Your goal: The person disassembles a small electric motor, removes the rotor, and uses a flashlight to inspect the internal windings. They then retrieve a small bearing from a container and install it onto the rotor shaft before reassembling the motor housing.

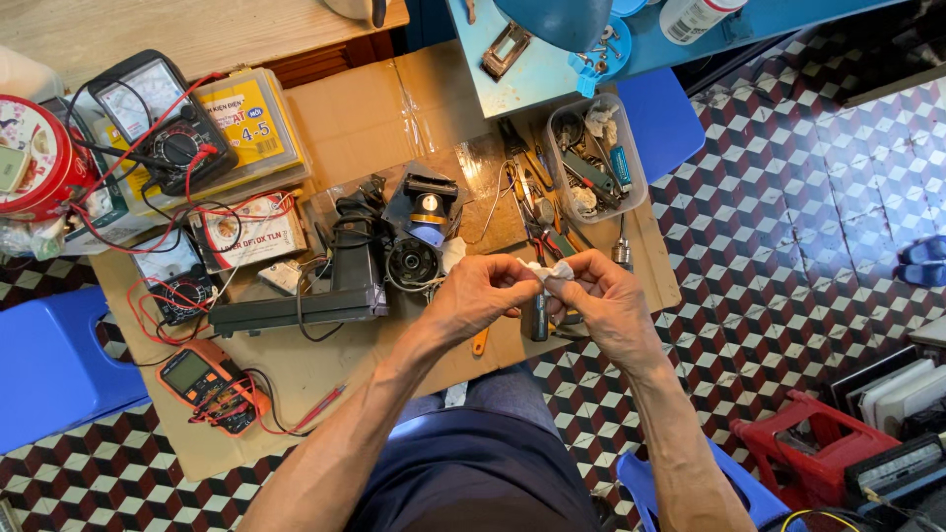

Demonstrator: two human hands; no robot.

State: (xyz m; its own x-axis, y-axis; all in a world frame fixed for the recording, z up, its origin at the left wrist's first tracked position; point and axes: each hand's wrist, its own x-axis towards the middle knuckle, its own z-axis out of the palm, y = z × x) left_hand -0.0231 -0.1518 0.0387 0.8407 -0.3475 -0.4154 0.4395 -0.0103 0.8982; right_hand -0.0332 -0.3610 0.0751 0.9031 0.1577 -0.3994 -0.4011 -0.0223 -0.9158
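While left hand and right hand pinch white wad, dismantled black device beneath, orange multimeter well apart.

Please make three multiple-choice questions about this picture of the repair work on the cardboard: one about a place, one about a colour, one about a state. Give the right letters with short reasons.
1. Where is the orange multimeter?
A. On the cardboard sheet, near the left forearm
B. Inside the clear plastic tray
C. On the red stool

2. What colour is the scrap pinched between the hands?
A. Black
B. White
C. Yellow

3. How are the left hand and right hand placed?
A. Far apart, both flat on the floor
B. One hidden behind the back
C. Brought together, fingertips on the same scrap

Answers: 1 A, it lies on the cardboard's lower left part. 2 B, the scrap looks white. 3 C, both hands meet at the scrap above the cardboard.
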